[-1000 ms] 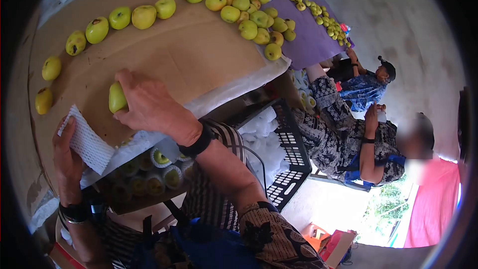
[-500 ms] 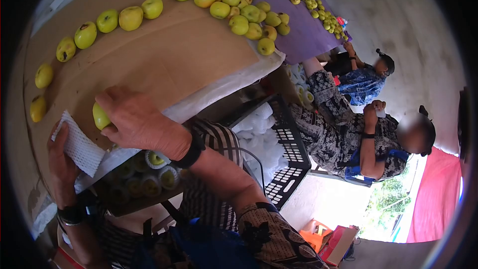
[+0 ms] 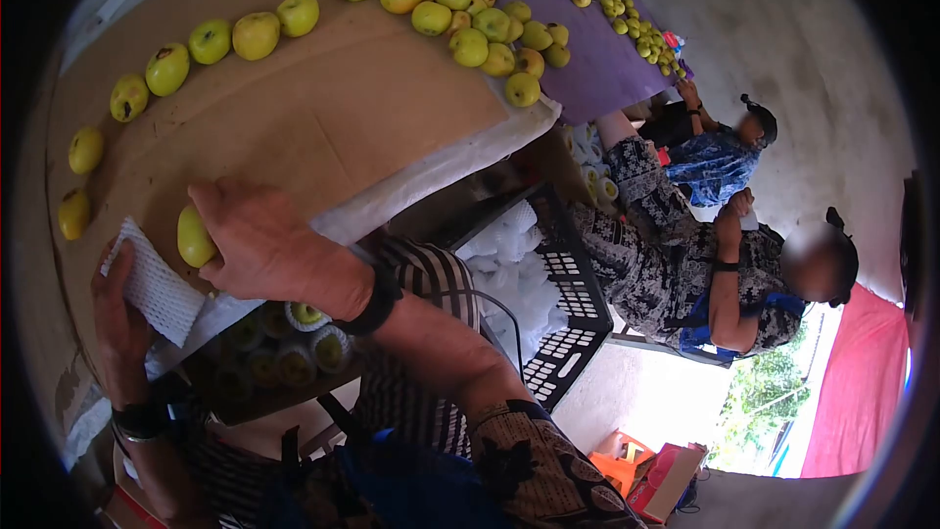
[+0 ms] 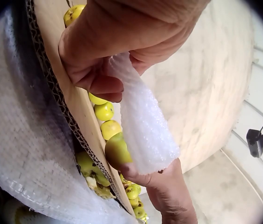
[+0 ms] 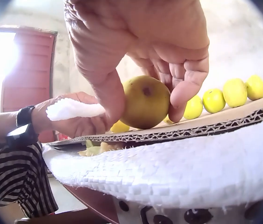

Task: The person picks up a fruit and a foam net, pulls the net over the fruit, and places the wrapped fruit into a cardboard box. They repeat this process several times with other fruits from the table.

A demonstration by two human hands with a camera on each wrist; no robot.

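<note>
A yellow-green apple is gripped in my right hand, close above the cardboard-covered table. In the right wrist view the thumb and fingers lie on opposite sides of this apple, with a dark hollow facing the camera. My left hand pinches a white foam net sleeve by one end, just left of the apple. Flattened, the foam sleeve hangs from the thumb and fingers in the left wrist view. Its far end overlaps the right hand there.
A curved row of apples lines the cardboard, leading to a pile. Below the table edge, sleeved apples fill a box. A black crate holds white foam sleeves. Two people sit to the right.
The head view has shifted slightly. My right hand, holding the apple, has come closer to the foam sleeve in my left hand. Both grips look unchanged.
</note>
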